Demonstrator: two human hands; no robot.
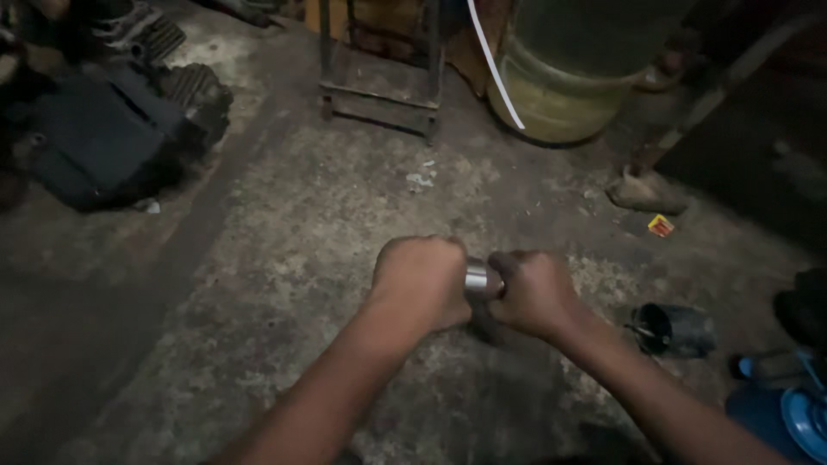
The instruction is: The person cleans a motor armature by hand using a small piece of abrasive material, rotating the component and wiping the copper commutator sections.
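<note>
Scene is dim overall. Brightest zone is the concrete floor (362,198) just beyond the metal cylinder (482,279), lit softly from above and ahead. The cylinder carries the only sharp highlight, a pale sheen between the left hand (422,280) and right hand (536,293). Left, right and near of the cylinder the picture falls into heavy shadow; dark machine parts (112,129) far left lose detail. Focus is soft throughout, with grain and slight smearing; forearms nearest the camera are murky.

Bare forearms, sleeveless, ringless hands (478,288)
</note>
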